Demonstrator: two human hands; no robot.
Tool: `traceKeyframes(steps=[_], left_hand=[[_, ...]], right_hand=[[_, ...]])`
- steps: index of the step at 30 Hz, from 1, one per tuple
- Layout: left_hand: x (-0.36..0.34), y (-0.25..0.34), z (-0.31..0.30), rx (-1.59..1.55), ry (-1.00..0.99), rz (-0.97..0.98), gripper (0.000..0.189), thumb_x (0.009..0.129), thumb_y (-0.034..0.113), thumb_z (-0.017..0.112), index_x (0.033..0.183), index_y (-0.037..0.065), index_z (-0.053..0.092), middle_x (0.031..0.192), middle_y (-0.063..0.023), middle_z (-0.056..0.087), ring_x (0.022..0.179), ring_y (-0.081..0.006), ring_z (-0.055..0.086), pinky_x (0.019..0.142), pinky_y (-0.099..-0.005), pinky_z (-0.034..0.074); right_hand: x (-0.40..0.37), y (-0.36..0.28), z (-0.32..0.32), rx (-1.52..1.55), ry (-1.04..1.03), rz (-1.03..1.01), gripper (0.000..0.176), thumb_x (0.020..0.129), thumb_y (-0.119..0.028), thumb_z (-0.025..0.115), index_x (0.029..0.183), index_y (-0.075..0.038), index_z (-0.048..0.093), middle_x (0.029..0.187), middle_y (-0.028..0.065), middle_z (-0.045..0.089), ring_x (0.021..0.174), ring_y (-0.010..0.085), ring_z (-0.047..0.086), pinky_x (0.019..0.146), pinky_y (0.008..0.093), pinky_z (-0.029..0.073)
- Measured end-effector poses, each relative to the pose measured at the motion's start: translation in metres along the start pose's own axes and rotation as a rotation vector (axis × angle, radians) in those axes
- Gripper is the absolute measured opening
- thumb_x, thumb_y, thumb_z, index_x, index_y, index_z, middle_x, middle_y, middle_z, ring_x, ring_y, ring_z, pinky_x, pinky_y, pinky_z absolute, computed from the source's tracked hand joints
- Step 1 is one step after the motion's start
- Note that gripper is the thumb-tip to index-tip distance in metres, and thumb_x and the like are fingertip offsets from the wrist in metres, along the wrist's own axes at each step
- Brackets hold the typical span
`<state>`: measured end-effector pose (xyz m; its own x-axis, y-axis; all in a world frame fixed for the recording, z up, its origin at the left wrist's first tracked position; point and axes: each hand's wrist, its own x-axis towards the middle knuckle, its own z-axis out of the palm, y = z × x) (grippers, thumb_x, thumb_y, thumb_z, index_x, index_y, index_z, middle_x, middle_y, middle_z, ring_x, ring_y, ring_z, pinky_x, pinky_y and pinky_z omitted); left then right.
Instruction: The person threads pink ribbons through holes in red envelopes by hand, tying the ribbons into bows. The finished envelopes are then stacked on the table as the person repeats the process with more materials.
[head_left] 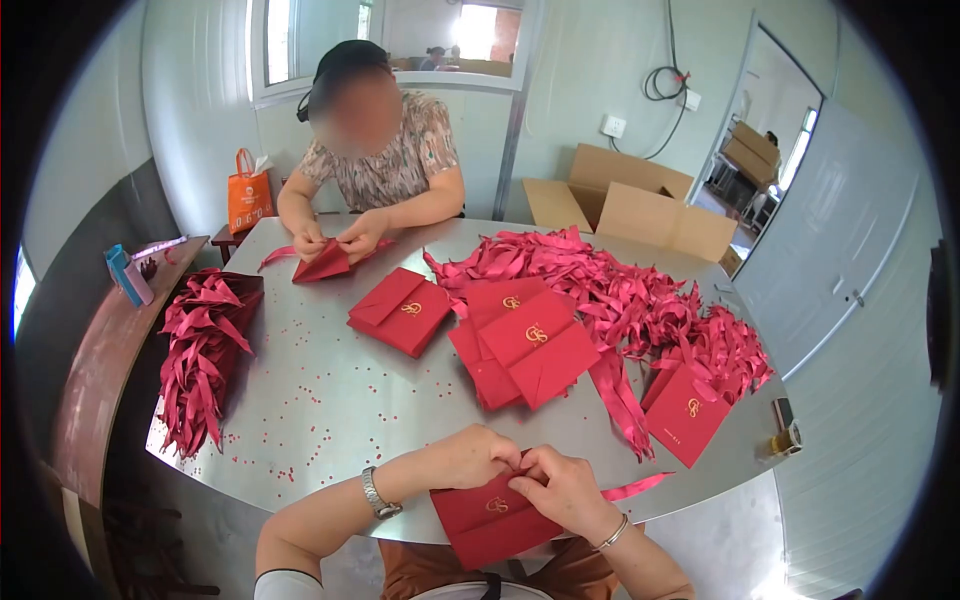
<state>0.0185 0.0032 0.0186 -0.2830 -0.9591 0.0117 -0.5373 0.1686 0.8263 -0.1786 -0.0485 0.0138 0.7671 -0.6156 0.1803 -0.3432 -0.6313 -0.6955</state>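
At the table's near edge lies a red bag (490, 525) with a gold logo, held at its top edge by both hands. My left hand (468, 462), with a watch on the wrist, pinches that edge. Touching its fingertips, my right hand (562, 487) grips the same edge; a pink ribbon (640, 487) sticks out to its right. What is between the fingertips is hidden. Beyond my hands, several flat red bags (535, 350) are stacked, with another stack (402, 310) to their left. More red bags (690, 415) lie at the right under ribbons.
A large heap of pink ribbons (570, 265) covers the back right of the metal table (330, 400). Ribboned bags (205, 350) lie at the left. Across the table, a co-worker (385, 165) holds a red bag (322, 262). Cardboard boxes (660, 220) stand behind. Red dots litter the surface.
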Motion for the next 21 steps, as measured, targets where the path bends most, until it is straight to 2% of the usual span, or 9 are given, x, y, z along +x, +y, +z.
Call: traceKeyframes(steps=[4,9,10,12,13,15,16,19,21], left_hand=[[-0.004,-0.008,0.008,0.133,0.096,0.127,0.01,0.081,0.006,0.062,0.09,0.004,0.066,0.079,-0.0171,0.065,0.074,-0.0331,0.065,0.067,-0.0381,0.051],[-0.011,-0.024,0.013,0.266,0.159,0.26,0.006,0.082,0.007,0.06,0.087,0.004,0.063,0.076,-0.0175,0.063,0.075,-0.0364,0.063,0.067,-0.0429,0.051],[-0.013,-0.025,0.015,0.257,0.155,0.228,0.008,0.082,0.007,0.06,0.089,0.004,0.064,0.078,-0.0173,0.064,0.075,-0.0358,0.064,0.067,-0.0423,0.051],[-0.019,-0.012,0.012,0.179,0.149,0.237,0.012,0.081,0.006,0.059,0.091,0.006,0.065,0.079,-0.0176,0.065,0.076,-0.0356,0.064,0.066,-0.0428,0.051],[-0.019,-0.009,0.011,0.178,0.087,0.285,0.012,0.081,0.006,0.059,0.091,0.006,0.065,0.079,-0.0176,0.065,0.076,-0.0356,0.064,0.066,-0.0428,0.051],[-0.021,-0.007,0.008,0.164,0.116,0.287,0.01,0.081,0.006,0.061,0.09,0.005,0.065,0.078,-0.0174,0.065,0.076,-0.0346,0.064,0.067,-0.0413,0.052],[-0.022,-0.003,0.007,0.162,0.088,0.297,0.01,0.081,0.006,0.061,0.09,0.005,0.065,0.078,-0.0174,0.065,0.076,-0.0346,0.064,0.067,-0.0413,0.052],[-0.024,-0.005,0.008,0.104,0.149,0.207,0.006,0.079,0.005,0.063,0.084,0.004,0.066,0.077,-0.0171,0.065,0.075,-0.0343,0.064,0.067,-0.0409,0.052],[-0.021,-0.012,0.012,0.25,0.19,0.259,0.007,0.078,0.004,0.062,0.084,0.002,0.065,0.077,-0.0176,0.064,0.073,-0.0347,0.064,0.066,-0.0411,0.051]], right_hand=[[-0.001,-0.004,-0.005,0.008,-0.028,-0.021,0.027,0.079,-0.021,0.073,0.095,-0.008,0.056,0.076,0.0091,0.068,0.07,0.0282,0.067,0.062,0.0374,0.053],[0.003,-0.009,-0.001,-0.121,-0.107,0.039,0.027,0.079,-0.023,0.07,0.096,-0.008,0.057,0.076,0.0107,0.067,0.072,0.0315,0.067,0.065,0.0412,0.052],[0.001,-0.009,0.0,-0.128,-0.064,0.092,0.027,0.079,-0.023,0.07,0.096,-0.008,0.057,0.076,0.0107,0.067,0.072,0.0315,0.067,0.065,0.0412,0.052],[0.003,-0.013,0.0,-0.094,-0.114,-0.026,0.027,0.08,-0.027,0.068,0.096,-0.008,0.057,0.076,0.0117,0.067,0.072,0.0329,0.066,0.065,0.043,0.052],[0.002,-0.014,-0.001,-0.101,-0.055,0.025,0.027,0.08,-0.027,0.068,0.096,-0.008,0.057,0.076,0.0117,0.067,0.072,0.0329,0.066,0.065,0.043,0.052],[0.002,-0.017,0.001,-0.145,-0.092,-0.088,0.023,0.08,-0.025,0.069,0.091,-0.008,0.058,0.071,0.01,0.064,0.065,0.0306,0.064,0.059,0.0395,0.05],[0.001,-0.017,0.001,-0.14,-0.073,-0.065,0.023,0.08,-0.025,0.069,0.091,-0.008,0.058,0.071,0.01,0.064,0.065,0.0306,0.064,0.059,0.0395,0.05],[-0.001,-0.016,0.003,-0.123,-0.058,-0.109,0.02,0.08,-0.025,0.068,0.089,-0.01,0.059,0.07,0.0088,0.064,0.066,0.0311,0.064,0.059,0.0414,0.049],[-0.003,-0.011,0.003,-0.178,-0.055,-0.089,0.021,0.08,-0.026,0.068,0.088,-0.01,0.059,0.07,0.0083,0.064,0.067,0.0308,0.064,0.059,0.0421,0.049]])
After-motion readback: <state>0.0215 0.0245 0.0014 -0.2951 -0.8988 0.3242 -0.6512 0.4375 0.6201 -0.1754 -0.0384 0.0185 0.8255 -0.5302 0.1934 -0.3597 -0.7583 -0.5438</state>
